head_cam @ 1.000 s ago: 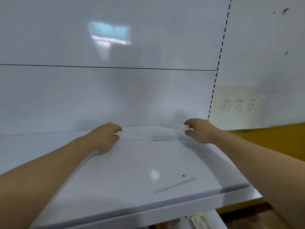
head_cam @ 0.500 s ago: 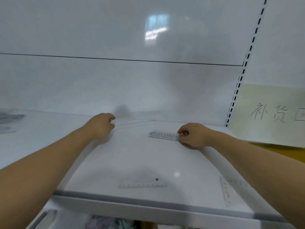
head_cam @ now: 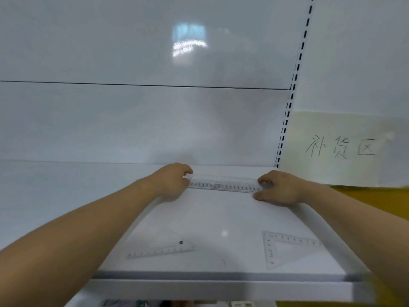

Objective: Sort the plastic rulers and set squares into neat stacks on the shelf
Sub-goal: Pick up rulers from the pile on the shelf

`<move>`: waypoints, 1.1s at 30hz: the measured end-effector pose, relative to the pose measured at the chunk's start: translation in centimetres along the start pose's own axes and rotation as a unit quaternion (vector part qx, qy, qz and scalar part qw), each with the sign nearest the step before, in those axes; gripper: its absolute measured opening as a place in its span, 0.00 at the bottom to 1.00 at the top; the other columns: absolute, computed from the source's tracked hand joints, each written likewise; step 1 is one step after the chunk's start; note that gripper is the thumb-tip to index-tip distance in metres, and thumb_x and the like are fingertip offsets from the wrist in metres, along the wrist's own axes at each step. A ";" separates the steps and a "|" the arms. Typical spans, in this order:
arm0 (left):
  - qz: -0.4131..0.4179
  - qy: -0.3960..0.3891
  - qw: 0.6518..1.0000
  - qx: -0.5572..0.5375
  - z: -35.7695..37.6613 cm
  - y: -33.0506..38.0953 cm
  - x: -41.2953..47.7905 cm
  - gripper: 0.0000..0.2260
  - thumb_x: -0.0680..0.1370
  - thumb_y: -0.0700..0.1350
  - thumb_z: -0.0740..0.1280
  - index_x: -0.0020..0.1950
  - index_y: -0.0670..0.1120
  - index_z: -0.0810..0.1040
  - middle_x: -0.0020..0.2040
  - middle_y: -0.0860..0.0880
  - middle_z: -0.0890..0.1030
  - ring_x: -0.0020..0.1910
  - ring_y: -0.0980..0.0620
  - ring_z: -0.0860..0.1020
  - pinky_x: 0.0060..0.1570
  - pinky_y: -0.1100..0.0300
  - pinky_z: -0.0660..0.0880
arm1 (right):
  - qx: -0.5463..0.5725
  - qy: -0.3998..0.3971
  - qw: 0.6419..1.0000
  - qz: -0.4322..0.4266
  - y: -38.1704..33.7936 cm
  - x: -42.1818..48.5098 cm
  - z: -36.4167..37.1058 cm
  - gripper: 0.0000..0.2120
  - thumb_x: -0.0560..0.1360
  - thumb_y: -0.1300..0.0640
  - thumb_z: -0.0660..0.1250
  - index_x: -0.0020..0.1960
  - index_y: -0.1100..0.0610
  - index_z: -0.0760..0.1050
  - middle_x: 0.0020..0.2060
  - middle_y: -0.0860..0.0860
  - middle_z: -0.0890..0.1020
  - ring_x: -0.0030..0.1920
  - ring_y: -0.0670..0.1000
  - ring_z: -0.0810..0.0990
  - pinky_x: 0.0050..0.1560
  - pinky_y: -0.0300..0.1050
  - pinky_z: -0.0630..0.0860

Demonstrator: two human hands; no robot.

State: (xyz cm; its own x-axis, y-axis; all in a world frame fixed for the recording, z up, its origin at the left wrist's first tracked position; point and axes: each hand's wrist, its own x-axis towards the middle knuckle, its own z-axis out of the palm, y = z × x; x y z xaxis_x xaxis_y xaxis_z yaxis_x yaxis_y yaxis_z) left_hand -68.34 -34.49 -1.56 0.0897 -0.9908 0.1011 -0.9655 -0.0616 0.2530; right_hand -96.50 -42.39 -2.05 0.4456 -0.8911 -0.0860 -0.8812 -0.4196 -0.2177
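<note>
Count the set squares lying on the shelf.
2. The left set square lies near the front edge, left of centre; the right set square lies front right. Clear plastic, so another could go unseen.

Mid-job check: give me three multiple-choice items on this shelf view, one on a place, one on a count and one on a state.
1. Where on the shelf do the straight rulers lie?
A. front edge
B. at the back
C. hanging off the right side

2. How many set squares lie loose near the front?
A. one
B. two
C. four

3. What are the left hand and right hand doing?
A. both hang idle
B. one lifts a set square
C. each grips one end of the rulers

Answers:
1. B, they lie close to the back wall.
2. B, the left set square and the right set square.
3. C, the hands close on opposite ends.
</note>
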 end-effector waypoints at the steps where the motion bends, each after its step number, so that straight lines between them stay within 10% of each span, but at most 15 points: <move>1: 0.007 -0.007 1.000 0.003 0.2 0.4 0.1 0.18 0.80 0.46 0.59 0.71 0.47 0.68 0.71 0.48 0.68 0.68 0.49 0.68 0.65 0.61 0.62 | 0.006 0.000 1.000 0.002 0.4 -0.3 0.0 0.37 0.67 0.31 0.64 0.70 0.51 0.68 0.68 0.49 0.70 0.64 0.51 0.71 0.65 0.45 0.68; 11: 0.023 -0.044 0.998 0.046 0.8 0.9 0.3 0.15 0.80 0.47 0.59 0.65 0.47 0.74 0.63 0.46 0.73 0.60 0.46 0.72 0.62 0.54 0.68 | 0.018 0.018 1.000 -0.009 1.9 -1.2 0.7 0.35 0.72 0.34 0.62 0.73 0.51 0.63 0.70 0.49 0.66 0.69 0.50 0.65 0.70 0.46 0.61; 18: -0.024 -0.058 0.998 -0.013 -0.2 0.8 -0.8 0.24 0.79 0.52 0.62 0.74 0.53 0.62 0.75 0.52 0.60 0.73 0.50 0.61 0.70 0.57 0.60 | -0.015 0.015 0.999 -0.040 -0.5 1.2 -1.4 0.34 0.73 0.34 0.60 0.74 0.50 0.62 0.73 0.50 0.62 0.73 0.53 0.61 0.72 0.49 0.59; 33: -0.167 0.044 0.985 0.021 -6.7 -14.5 -15.8 0.25 0.77 0.57 0.62 0.73 0.53 0.64 0.73 0.54 0.64 0.70 0.51 0.65 0.69 0.54 0.63 | -0.009 0.003 0.971 -0.240 -29.1 5.5 1.1 0.30 0.76 0.36 0.57 0.73 0.50 0.64 0.72 0.50 0.66 0.71 0.52 0.65 0.68 0.46 0.62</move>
State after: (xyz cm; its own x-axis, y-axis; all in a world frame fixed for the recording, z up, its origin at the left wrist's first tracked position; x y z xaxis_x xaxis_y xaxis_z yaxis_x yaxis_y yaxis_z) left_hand -54.09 -17.09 -0.42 0.4227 -0.9003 0.1036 -0.8879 -0.3886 0.2463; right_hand -68.21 -34.84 2.72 0.8051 -0.5925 0.0281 -0.5741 -0.7902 -0.2144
